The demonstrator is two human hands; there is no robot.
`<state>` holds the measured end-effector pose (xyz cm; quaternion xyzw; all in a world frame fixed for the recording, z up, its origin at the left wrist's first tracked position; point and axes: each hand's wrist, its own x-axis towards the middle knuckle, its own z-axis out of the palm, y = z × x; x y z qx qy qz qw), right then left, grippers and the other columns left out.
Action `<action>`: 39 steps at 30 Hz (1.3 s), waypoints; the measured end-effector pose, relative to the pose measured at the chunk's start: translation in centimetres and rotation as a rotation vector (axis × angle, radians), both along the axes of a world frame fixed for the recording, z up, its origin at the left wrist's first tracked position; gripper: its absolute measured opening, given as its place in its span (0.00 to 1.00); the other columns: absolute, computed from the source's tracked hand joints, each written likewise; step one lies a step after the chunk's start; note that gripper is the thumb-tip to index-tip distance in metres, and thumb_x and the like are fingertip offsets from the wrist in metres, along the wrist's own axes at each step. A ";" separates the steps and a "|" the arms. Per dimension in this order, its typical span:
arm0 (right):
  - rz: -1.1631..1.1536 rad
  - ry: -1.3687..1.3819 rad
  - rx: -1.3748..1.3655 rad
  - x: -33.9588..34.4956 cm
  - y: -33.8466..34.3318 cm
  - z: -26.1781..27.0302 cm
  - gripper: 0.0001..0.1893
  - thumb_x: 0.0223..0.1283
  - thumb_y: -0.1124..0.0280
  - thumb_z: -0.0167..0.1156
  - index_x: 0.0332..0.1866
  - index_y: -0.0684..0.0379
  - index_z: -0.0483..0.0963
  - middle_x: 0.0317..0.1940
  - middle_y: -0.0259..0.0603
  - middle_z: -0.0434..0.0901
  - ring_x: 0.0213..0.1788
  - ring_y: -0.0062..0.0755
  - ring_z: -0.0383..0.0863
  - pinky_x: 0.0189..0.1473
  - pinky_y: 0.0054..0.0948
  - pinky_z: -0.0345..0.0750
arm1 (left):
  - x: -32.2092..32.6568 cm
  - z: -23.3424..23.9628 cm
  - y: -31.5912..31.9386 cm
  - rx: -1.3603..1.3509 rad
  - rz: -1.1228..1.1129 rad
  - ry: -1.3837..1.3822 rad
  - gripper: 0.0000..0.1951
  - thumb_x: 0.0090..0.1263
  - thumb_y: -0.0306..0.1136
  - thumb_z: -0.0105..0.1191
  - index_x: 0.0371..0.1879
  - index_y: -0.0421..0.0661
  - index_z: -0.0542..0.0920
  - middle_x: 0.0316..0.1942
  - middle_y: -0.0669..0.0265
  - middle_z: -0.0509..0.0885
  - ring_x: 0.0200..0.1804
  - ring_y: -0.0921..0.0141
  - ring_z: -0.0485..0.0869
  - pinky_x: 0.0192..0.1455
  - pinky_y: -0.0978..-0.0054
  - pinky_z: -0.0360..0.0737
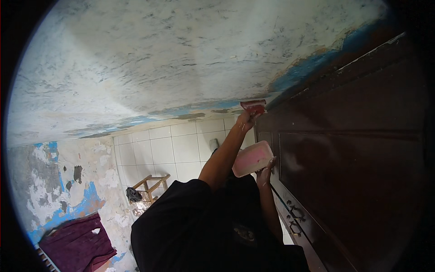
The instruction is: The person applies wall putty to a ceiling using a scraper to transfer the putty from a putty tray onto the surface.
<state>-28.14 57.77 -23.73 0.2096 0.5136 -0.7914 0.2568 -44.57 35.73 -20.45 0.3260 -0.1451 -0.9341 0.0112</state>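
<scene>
My left hand reaches out to the wall and grips a red filler spreader. The spreader lies at the lower wall surface, close to the corner by the dark door. Pale smears mark the wrist. Nearer my body, my right hand holds a shallow rectangular tub by its edge from below. The tub is tilted, pinkish inside, with pale residue along its walls. Whitish filler with grey streaks covers the wall, and blue paint shows along its edge.
A dark brown panelled door with metal handles stands close on the right. On the white tiled floor is a wooden stool with a black bag beside it. A maroon cloth hangs before the patchy wall at lower left.
</scene>
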 end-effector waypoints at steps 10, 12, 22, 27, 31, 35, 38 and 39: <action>-0.006 -0.105 -0.007 -0.5 -0.2 1.9 0.43 0.59 0.29 0.38 0.73 0.40 0.34 0.74 0.39 0.39 0.73 0.46 0.47 0.63 0.55 0.60 | -2.8 5.0 1.3 0.133 0.159 0.145 0.10 0.67 0.20 0.43 0.45 0.41 0.73 0.37 0.63 0.78 0.46 0.65 0.79 0.58 0.59 0.77; -0.021 -0.105 0.038 -0.3 0.0 1.8 0.44 0.58 0.28 0.38 0.73 0.39 0.34 0.74 0.39 0.40 0.73 0.47 0.47 0.62 0.55 0.62 | -1.1 5.4 2.4 0.119 0.143 0.140 0.10 0.67 0.20 0.44 0.46 0.41 0.74 0.39 0.63 0.79 0.47 0.65 0.79 0.57 0.61 0.78; 0.016 -0.075 -0.027 0.3 -0.8 0.5 0.41 0.58 0.30 0.42 0.71 0.38 0.41 0.70 0.38 0.47 0.71 0.45 0.50 0.62 0.53 0.61 | 2.0 -4.3 -1.7 0.020 -0.097 0.059 0.14 0.72 0.27 0.46 0.55 0.46 0.70 0.53 0.59 0.76 0.57 0.64 0.75 0.61 0.66 0.76; 0.020 -0.098 -0.108 0.6 -0.8 0.2 0.38 0.60 0.32 0.41 0.70 0.40 0.43 0.69 0.38 0.49 0.71 0.42 0.51 0.62 0.51 0.61 | 0.5 -5.7 -3.1 0.045 0.019 -0.097 0.13 0.72 0.25 0.43 0.55 0.45 0.70 0.51 0.58 0.77 0.55 0.61 0.76 0.61 0.63 0.76; 0.076 -0.060 -0.111 0.1 -0.7 0.2 0.39 0.59 0.30 0.39 0.70 0.40 0.43 0.69 0.38 0.49 0.71 0.42 0.52 0.61 0.49 0.62 | 0.4 -4.5 -2.6 0.071 0.034 -0.045 0.15 0.70 0.19 0.38 0.53 0.42 0.70 0.51 0.57 0.76 0.54 0.61 0.76 0.61 0.61 0.75; 0.075 -0.097 -0.063 -0.4 -0.8 1.4 0.40 0.59 0.29 0.38 0.70 0.40 0.43 0.70 0.38 0.49 0.71 0.42 0.52 0.62 0.50 0.60 | 1.1 -2.0 -1.2 0.090 0.053 -0.128 0.14 0.69 0.16 0.37 0.50 0.39 0.70 0.45 0.57 0.76 0.49 0.62 0.77 0.61 0.61 0.76; 0.099 -0.109 -0.076 -0.8 -0.6 1.2 0.40 0.58 0.28 0.38 0.70 0.40 0.42 0.70 0.38 0.49 0.71 0.42 0.52 0.62 0.50 0.60 | 1.8 -1.3 -1.0 0.100 0.065 -0.097 0.13 0.69 0.17 0.37 0.49 0.40 0.70 0.42 0.59 0.76 0.46 0.64 0.77 0.61 0.62 0.76; 0.110 -0.106 -0.081 -0.9 -0.9 1.2 0.40 0.58 0.28 0.38 0.70 0.40 0.42 0.70 0.38 0.49 0.71 0.42 0.52 0.62 0.50 0.60 | 2.0 -1.6 -1.4 0.096 0.075 -0.094 0.13 0.69 0.17 0.37 0.49 0.40 0.70 0.42 0.59 0.76 0.46 0.64 0.77 0.61 0.62 0.76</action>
